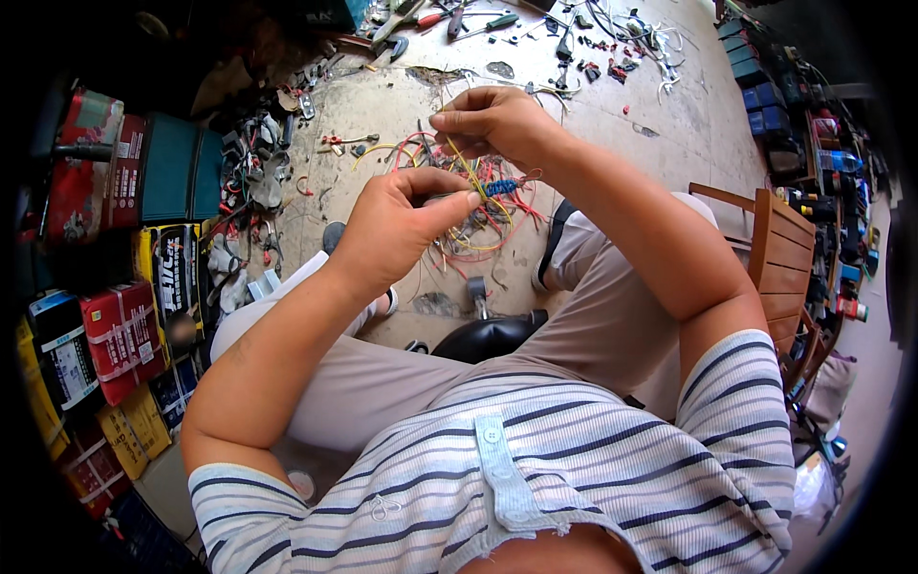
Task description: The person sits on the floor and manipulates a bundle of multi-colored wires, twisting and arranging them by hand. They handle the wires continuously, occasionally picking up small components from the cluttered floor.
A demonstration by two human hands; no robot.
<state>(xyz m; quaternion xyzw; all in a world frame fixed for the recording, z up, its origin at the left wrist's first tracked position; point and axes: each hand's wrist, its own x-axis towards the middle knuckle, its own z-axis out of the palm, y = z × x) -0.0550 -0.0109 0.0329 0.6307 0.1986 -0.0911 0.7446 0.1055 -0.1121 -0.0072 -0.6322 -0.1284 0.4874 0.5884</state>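
Now, left hand [397, 215]: closed narrowly, thumb against fingertip, on a yellow wire [465, 170]; could not tell the number of strands inside the pinch.
Right hand [502, 124]: reached farther out, thumb and forefinger pressed together on the same wire; allowed only a short span between the two pinches.
Yellow wire: slanted from the right pinch down to the left one, over the floor between the feet.
Blue piece [499, 187]: stuck out just beside the left thumb tip, pointing rightward; could not tell whether gripped or merely near.
Wire tangle [478, 230]: lay below the hands, spreading loose red, yellow and grey ends.
Floor [368, 100]: offered bare, stained room beyond the tangle and again to its right, past the right forearm.
Far edge: bore screwdrivers [490, 26] and cable scraps [660, 48], well apart from the hands.
Left edge: crowded close with stacked boxes [122, 335] and a heap of small parts [253, 177].
Right edge: ended at a wooden chair [784, 249], with loaded shelves [832, 191] behind.
Near side: hemmed in by bent legs [574, 306] and, between them, a black rounded object [488, 335].
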